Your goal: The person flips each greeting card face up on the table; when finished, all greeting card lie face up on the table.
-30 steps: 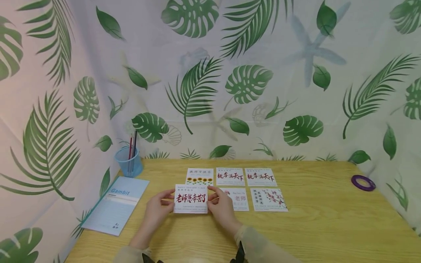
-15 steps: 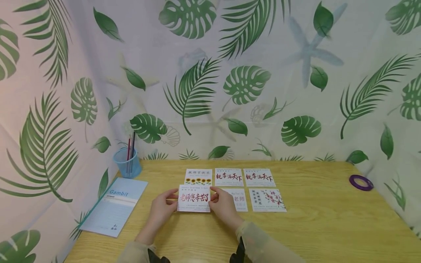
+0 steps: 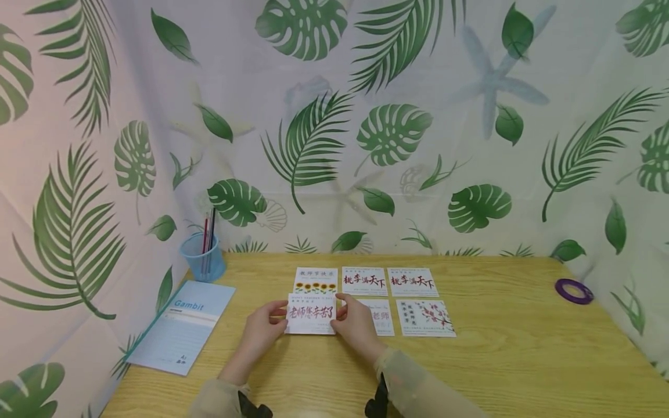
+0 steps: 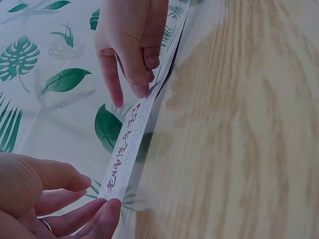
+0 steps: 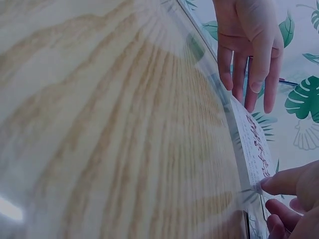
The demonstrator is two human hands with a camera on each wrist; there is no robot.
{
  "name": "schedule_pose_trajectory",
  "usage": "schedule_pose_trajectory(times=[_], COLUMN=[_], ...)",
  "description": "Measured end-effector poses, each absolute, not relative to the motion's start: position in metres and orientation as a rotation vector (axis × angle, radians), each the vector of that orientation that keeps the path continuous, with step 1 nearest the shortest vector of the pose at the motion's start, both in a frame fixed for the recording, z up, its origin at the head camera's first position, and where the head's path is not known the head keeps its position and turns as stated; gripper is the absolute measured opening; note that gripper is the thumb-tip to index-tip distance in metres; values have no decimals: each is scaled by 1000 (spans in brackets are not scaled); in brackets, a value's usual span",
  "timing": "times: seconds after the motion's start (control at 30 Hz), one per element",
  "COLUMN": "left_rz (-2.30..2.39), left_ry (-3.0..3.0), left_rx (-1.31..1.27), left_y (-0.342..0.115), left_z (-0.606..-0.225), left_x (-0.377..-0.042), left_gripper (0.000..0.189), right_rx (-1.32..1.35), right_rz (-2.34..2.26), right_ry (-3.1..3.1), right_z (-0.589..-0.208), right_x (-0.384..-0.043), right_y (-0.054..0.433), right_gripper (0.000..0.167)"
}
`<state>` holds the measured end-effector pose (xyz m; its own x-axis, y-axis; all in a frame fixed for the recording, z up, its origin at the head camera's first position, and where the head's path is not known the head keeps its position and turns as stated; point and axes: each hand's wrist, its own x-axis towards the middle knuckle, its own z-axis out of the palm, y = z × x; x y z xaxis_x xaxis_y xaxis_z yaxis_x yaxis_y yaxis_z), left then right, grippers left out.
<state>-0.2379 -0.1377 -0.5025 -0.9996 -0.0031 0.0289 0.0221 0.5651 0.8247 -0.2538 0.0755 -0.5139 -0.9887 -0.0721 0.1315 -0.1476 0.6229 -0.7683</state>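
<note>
A white card (image 3: 312,313) with red Chinese lettering is held between both hands, tilted toward the head camera, at the left end of the near card row. The left hand (image 3: 263,325) grips its left edge; in the left wrist view fingertips touch the card's near end. The right hand (image 3: 358,326) pinches the right edge, its thumb on the face in the right wrist view. Behind the card, a sunflower card (image 3: 316,280) is partly covered. A pink-lettered card (image 3: 384,318) lies partly hidden by the right hand. Whether the held card touches the table cannot be told.
Two red-lettered cards, the middle one (image 3: 364,281) and the right one (image 3: 413,282), lie in the far row. A blossom card (image 3: 425,318) lies nearer. Left stand a notebook (image 3: 180,328) and a blue pen cup (image 3: 204,258); a purple tape roll (image 3: 574,291) lies right.
Both hands have shifted the card slightly right. It looks shorter from top to bottom now, as if tipped flatter. The other cards stay in place.
</note>
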Motion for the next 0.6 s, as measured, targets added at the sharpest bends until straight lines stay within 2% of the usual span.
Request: schedule_pose_trajectory(times=[0.13, 0.4, 0.6], left_rz=[-1469, -1536, -1622], left_ry=[-2763, -2760, -2764], left_rx=[-27, -29, 16], left_y=[-136, -136, -134], left_z=[-503, -507, -506], left_x=[-240, -241, -240], left_gripper=[42, 44, 45], right_rx=[181, 181, 180], right_rz=[1310, 1364, 1385], right_ry=[-2758, -2764, -2767], right_z=[-515, -518, -518], right_x=[-255, -253, -253], right_y=[78, 82, 83], right_gripper=[59, 46, 45])
